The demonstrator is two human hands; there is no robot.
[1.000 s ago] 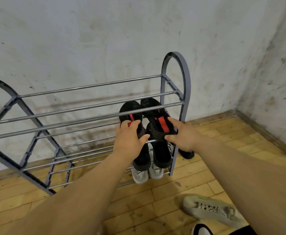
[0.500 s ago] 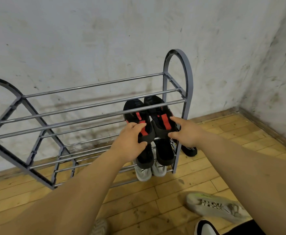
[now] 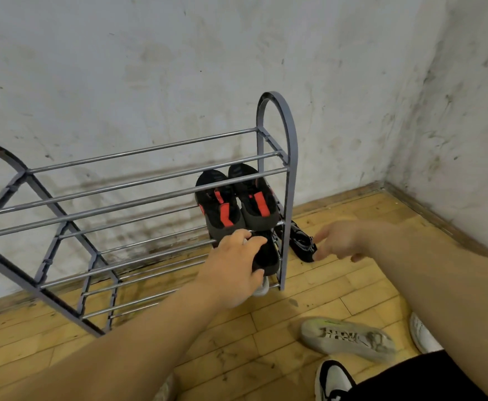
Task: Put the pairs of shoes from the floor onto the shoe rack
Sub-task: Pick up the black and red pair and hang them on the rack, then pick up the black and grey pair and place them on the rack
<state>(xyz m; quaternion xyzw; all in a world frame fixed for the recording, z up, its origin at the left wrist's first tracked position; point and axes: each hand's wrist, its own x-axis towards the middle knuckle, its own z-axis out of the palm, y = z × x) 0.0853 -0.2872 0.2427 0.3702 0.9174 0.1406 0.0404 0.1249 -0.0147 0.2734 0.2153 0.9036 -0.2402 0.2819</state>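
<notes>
Left hand (image 3: 234,267) at frame centre, fingers loosely curved; right hand (image 3: 338,240) just right of it, fingers spread, blurred; both stretched forward.

A grey shoe rack (image 3: 290,157) of thin metal bars between arched end frames stands on a yellow-brown wooden plank floor (image 3: 231,345), close against a stained wall. At its right end, one tier carries a pair of black shoes with red stripes (image 3: 237,204), side by side, toes to the wall. A dark shoe (image 3: 266,253) sits on the tier beneath, and a pale shoe (image 3: 261,289) shows at the bottom. On the floor lie a black shoe (image 3: 302,241) just beside the rack's right frame, a grey-beige sneaker (image 3: 347,337) nearer, a white shoe (image 3: 422,332) and a black-and-white shoe (image 3: 334,380).
</notes>
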